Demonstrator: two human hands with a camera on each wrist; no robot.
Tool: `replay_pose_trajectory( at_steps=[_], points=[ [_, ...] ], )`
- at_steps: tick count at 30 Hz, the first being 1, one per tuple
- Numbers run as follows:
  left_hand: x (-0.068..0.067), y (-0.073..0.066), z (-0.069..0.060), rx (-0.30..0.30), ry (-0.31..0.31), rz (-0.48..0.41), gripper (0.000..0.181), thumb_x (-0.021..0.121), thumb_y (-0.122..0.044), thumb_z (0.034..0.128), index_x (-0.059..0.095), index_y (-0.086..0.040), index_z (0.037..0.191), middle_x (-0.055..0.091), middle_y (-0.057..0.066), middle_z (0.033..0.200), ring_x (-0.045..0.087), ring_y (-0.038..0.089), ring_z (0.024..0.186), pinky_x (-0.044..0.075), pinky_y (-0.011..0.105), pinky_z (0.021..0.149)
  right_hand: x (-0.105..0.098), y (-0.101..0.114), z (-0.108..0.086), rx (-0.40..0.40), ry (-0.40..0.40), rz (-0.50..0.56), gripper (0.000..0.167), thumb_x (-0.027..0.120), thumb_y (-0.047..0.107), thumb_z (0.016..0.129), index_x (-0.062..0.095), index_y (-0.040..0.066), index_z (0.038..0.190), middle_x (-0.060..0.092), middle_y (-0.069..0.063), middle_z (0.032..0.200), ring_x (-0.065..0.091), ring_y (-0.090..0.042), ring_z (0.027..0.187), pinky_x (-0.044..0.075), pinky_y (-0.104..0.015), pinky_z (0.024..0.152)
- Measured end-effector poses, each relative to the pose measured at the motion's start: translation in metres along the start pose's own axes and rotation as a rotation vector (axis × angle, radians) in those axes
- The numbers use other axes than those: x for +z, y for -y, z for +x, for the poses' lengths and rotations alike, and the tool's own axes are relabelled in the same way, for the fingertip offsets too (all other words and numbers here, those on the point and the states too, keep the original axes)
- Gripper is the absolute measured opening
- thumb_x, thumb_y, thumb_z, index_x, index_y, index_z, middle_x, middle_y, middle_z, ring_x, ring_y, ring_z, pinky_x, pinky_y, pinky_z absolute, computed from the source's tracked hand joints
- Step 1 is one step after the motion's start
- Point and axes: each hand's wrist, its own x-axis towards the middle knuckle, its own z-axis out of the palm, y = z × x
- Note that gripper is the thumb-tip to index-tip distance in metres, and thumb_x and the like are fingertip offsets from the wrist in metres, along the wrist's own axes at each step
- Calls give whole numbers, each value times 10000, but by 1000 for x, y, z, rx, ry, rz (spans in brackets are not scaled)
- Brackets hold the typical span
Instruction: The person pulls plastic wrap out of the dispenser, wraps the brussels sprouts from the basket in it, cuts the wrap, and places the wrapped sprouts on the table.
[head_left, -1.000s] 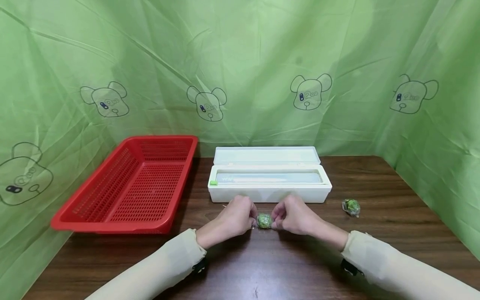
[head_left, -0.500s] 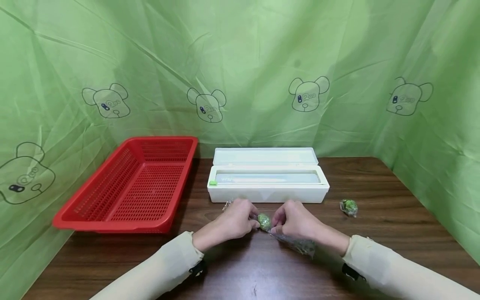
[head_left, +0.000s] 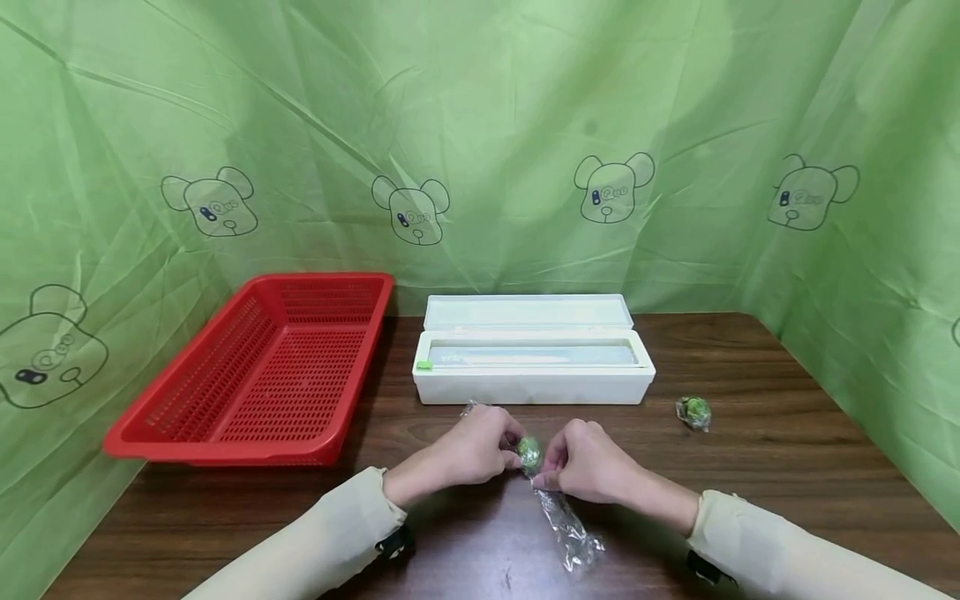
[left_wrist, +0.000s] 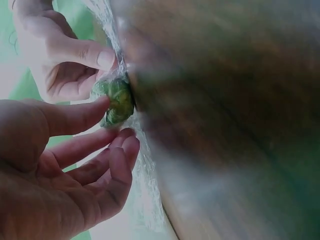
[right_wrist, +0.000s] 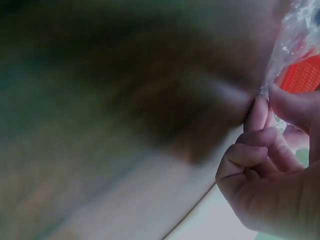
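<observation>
A small green Brussels sprout [head_left: 529, 455], bundled in cling film, lies between my hands in the head view. My left hand [head_left: 476, 446] holds it between thumb and fingers; the left wrist view shows the thumb against the leafy sprout [left_wrist: 120, 102]. On its near side my right hand [head_left: 596, 462] pinches the twisted cling film [head_left: 566, 529], whose loose tail trails toward me over the table. Thumb and forefinger meet on the film [right_wrist: 287, 47] in the right wrist view. More film [left_wrist: 145, 185] stretches out on the left hand's side.
Behind the hands stands a white cling film dispenser [head_left: 532, 387] with its lid raised. A red perforated basket [head_left: 348, 400] is at the left. To the right lies another wrapped sprout [head_left: 695, 411] on the wooden table [head_left: 772, 500]. Green curtains [head_left: 510, 108] surround it.
The sprout has turned, and its film tail has swung out from near the right hand to point toward me. My right hand has come slightly nearer; the left still holds the sprout.
</observation>
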Motion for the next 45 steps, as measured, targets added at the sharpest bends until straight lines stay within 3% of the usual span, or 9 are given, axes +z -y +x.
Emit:
replay_pose_trajectory(
  at_steps=[5, 10, 13, 16, 19, 24, 30, 41, 45],
  points=[
    [0, 0, -3, 28, 2, -5, 188, 807, 28, 877, 801, -38, 1054, 766, -1, 878, 656, 17, 729, 531, 207, 709, 2, -1, -4, -12, -10, 23, 244, 921, 232, 809, 730, 210, 659, 595, 173, 557, 540, -60, 529, 444, -254, 502],
    [-1, 2, -10, 36, -28, -16, 260, 820, -14, 877, 789, -44, 1134, 730, 29, 1010, 699, 135, 941, 519, 294, 897, -9, -5, -9, -60, 43, 98, 185, 865, 244, 883, 758, 186, 744, 635, 98, 582, 576, -64, 514, 475, -249, 500],
    [-1, 1, -16, 32, -77, -29, 309, 839, -47, 867, 778, -42, 1170, 686, 42, 1056, 673, 185, 975, 496, 336, 918, -20, -10, -15, -153, 93, 126, 88, 836, 104, 884, 776, 155, 845, 677, 73, 677, 602, -61, 570, 502, -248, 533],
    [1, 0, -19, 43, -113, -65, 300, 847, -51, 862, 780, -28, 1153, 696, 43, 1033, 664, 138, 884, 527, 290, 823, -27, -16, -22, -301, 166, 127, 242, 833, -41, 815, 799, 152, 958, 698, 62, 851, 607, -50, 671, 526, -245, 591],
    [4, -2, -19, 50, -131, -76, 267, 849, -73, 870, 789, -27, 1125, 705, 43, 1004, 634, 109, 840, 520, 260, 761, -28, -21, -28, -426, 242, 121, 342, 851, -59, 775, 819, 176, 1021, 671, 46, 959, 602, -43, 746, 536, -247, 626],
    [9, -4, -16, 22, -170, -55, 285, 857, -146, 884, 791, -29, 1136, 719, 72, 1067, 644, 136, 886, 510, 308, 818, -21, -24, -32, -515, 298, 100, 272, 867, 4, 803, 842, 194, 997, 639, 73, 968, 607, -27, 815, 553, -237, 681],
    [14, -6, -12, 14, -194, -54, 239, 863, -159, 883, 806, -42, 1083, 718, 69, 1056, 648, 136, 856, 509, 301, 802, -18, -25, -32, -541, 265, 129, 149, 836, 62, 880, 844, 190, 957, 654, 91, 957, 628, -23, 859, 564, -239, 713],
    [14, -5, -8, 12, -162, -132, 232, 875, -45, 840, 802, 0, 1056, 737, 97, 1042, 649, 24, 758, 539, 187, 682, -33, -17, -18, -489, 199, 419, 111, 777, 62, 940, 827, 74, 1039, 733, -83, 1057, 695, -214, 1005, 588, -375, 879],
    [14, -4, -8, 20, -151, -171, 210, 867, -6, 837, 811, 3, 1039, 726, 104, 1017, 675, 22, 707, 553, 188, 615, -36, -14, -7, -443, 153, 505, 80, 752, 19, 949, 807, 20, 1008, 747, -169, 1004, 678, -151, 813, 576, -288, 671]
  ],
)
